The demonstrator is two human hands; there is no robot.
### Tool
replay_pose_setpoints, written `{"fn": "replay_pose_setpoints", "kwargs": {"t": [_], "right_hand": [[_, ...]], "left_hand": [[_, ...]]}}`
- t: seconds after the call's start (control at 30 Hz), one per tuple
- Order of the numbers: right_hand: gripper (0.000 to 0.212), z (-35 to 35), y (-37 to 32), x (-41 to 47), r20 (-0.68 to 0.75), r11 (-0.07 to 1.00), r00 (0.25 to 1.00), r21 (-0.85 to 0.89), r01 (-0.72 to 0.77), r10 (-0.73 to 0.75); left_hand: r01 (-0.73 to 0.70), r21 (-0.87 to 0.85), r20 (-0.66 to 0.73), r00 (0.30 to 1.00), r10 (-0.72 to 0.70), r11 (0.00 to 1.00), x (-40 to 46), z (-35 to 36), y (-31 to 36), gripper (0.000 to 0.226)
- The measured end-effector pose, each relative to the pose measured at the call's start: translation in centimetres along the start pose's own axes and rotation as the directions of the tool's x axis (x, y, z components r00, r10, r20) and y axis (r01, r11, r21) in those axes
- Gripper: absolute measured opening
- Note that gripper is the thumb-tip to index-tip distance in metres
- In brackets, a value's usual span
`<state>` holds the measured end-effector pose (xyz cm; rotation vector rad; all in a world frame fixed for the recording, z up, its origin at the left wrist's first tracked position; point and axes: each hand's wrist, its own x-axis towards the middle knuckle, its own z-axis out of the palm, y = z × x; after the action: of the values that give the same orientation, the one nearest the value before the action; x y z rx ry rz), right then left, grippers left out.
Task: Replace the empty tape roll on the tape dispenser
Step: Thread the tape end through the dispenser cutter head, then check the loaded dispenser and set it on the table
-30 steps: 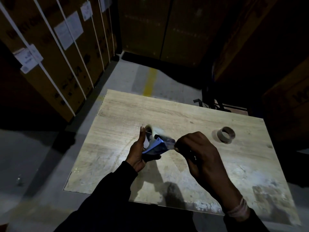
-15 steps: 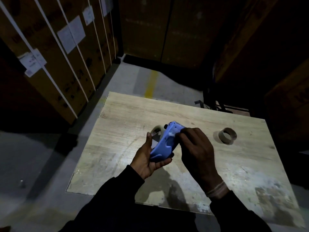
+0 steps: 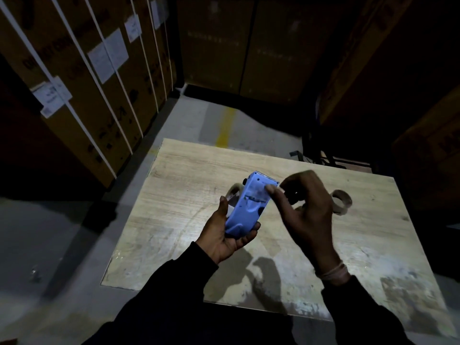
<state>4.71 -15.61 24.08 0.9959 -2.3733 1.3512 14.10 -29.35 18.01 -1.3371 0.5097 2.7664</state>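
Observation:
A blue tape dispenser [image 3: 250, 206] stands tilted in my left hand [image 3: 227, 235], which grips its lower end from below, above the wooden table [image 3: 174, 195]. A pale tape roll [image 3: 232, 195] shows partly behind the dispenser's left side. My right hand [image 3: 302, 207] is at the dispenser's upper right edge, thumb tip touching the blue body, fingers curled and spread with nothing visibly held. An empty cardboard tape core [image 3: 341, 201] lies on the table to the right, partly hidden by my right hand.
Tall strapped cardboard boxes [image 3: 82, 78] with white labels stand to the left of the table. More dark boxes stand behind and to the right. A grey floor with a yellow line [image 3: 225, 128] lies beyond the table. A dark metal frame [image 3: 323, 155] sits at the far right edge.
The dispenser has been turned upright so its blue back faces me. My right hand has loosened from the dispenser's top and opened, now touching only with the thumb.

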Motion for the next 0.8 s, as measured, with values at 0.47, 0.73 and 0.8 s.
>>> {"fn": "replay_pose_setpoints", "kwargs": {"t": [0.47,0.73,0.8], "right_hand": [[0.057,0.3,0.9,0.6,0.282,0.973,0.937,0.049,-0.227,0.205],[0.075,-0.3,0.7,0.9,0.348,0.949,0.907,0.117,-0.293,0.237],[0.071,-0.1,0.7,1.3,0.303,0.936,0.913,0.135,-0.326,0.274]], "left_hand": [[-0.170,0.250,0.048,0.985,0.163,0.953,0.4,-0.1,-0.8,0.048],[-0.195,0.242,-0.003,0.979,0.202,0.950,0.5,0.5,-0.7,0.068],[-0.209,0.285,0.008,0.977,0.215,0.936,0.5,0.7,-0.7,0.055]]}}
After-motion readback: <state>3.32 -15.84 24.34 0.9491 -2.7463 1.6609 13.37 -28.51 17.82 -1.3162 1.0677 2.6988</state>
